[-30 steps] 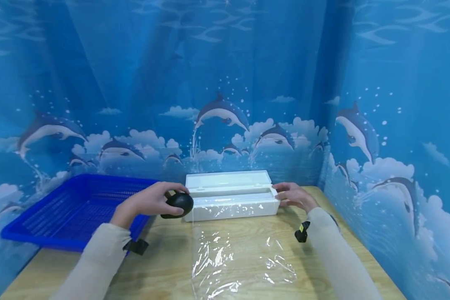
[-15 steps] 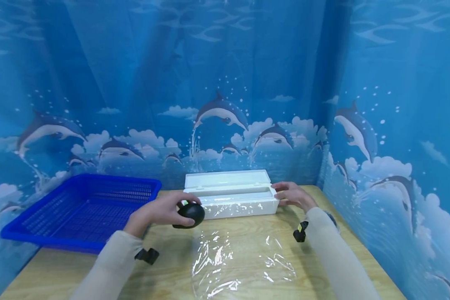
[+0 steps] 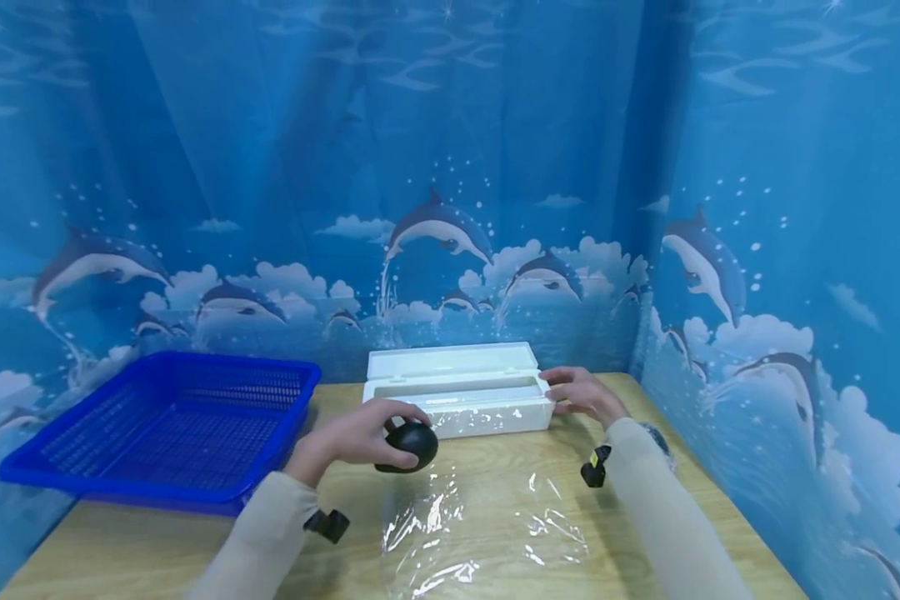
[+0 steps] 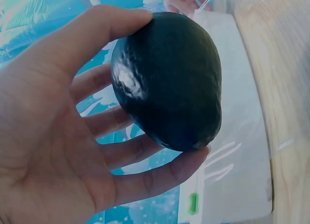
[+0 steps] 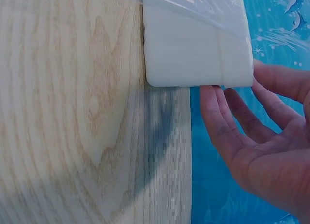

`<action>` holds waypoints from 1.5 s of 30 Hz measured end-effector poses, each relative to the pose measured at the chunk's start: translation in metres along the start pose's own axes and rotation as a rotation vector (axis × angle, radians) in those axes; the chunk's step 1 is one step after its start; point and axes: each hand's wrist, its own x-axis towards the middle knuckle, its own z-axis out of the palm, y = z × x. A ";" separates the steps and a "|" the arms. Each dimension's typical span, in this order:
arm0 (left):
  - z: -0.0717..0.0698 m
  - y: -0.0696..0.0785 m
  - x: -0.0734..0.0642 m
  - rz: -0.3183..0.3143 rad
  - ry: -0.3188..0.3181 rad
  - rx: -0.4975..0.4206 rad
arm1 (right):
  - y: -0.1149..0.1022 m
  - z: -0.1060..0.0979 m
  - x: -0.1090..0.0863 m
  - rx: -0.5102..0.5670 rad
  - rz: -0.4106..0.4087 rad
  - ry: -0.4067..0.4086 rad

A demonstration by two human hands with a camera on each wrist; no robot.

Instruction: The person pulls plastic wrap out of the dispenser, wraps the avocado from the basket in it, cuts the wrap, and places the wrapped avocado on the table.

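In the head view my left hand (image 3: 367,433) holds a dark avocado (image 3: 414,444) above the table, in front of the white box's left part. The left wrist view shows the thumb and fingertips round the avocado (image 4: 169,83). A white cling film dispenser box (image 3: 487,419) lies lengthwise with its lid (image 3: 453,360) raised. My right hand (image 3: 587,394) touches the box's right end with extended fingers; in the right wrist view the fingertips rest against the end of the box (image 5: 198,45). Clear film (image 3: 487,525) runs from the box over the table toward me.
A blue slotted plastic basket (image 3: 270,450) stands at the left of the wooden table (image 3: 615,533). Behind and to the right hangs a blue curtain (image 3: 307,167) printed with dolphins. A green piece (image 4: 193,203) sits on the box's edge in the left wrist view.
My left hand has carried the avocado rightward and toward me, from the box's left end to over the film's left side. The right hand has stayed at the box's right end.
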 end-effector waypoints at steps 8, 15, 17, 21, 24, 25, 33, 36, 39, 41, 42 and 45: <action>0.015 0.006 0.013 0.062 -0.018 0.017 | 0.001 0.001 0.000 0.001 -0.002 0.004; 0.027 0.010 0.024 0.065 -0.039 0.032 | -0.001 0.001 -0.001 0.005 0.008 0.008; 0.031 0.011 0.028 0.061 -0.041 0.035 | -0.001 0.001 -0.001 0.008 0.007 0.008; 0.037 0.015 0.035 0.039 -0.053 0.025 | -0.001 0.001 -0.003 0.027 0.000 0.007; 0.042 0.018 0.042 0.017 -0.067 0.021 | 0.000 0.001 -0.003 0.035 -0.004 0.005; 0.043 0.019 0.045 0.010 -0.070 0.023 | 0.000 0.001 -0.003 0.034 -0.005 0.005; 0.054 0.025 0.063 0.003 -0.080 0.080 | 0.001 0.000 0.000 0.018 -0.007 0.008; 0.059 0.027 0.069 0.001 -0.081 0.129 | 0.002 0.000 0.000 0.007 -0.008 0.006; 0.064 0.026 0.075 0.021 -0.077 0.180 | 0.001 -0.001 0.000 0.000 -0.009 0.000; 0.068 0.024 0.079 0.039 -0.084 0.186 | 0.000 -0.001 0.001 -0.002 -0.003 -0.002; 0.070 0.023 0.080 0.043 -0.091 0.183 | 0.000 -0.001 0.001 -0.003 -0.002 -0.003; 0.075 0.023 0.083 0.045 -0.108 0.177 | 0.000 -0.001 0.001 -0.005 0.001 -0.003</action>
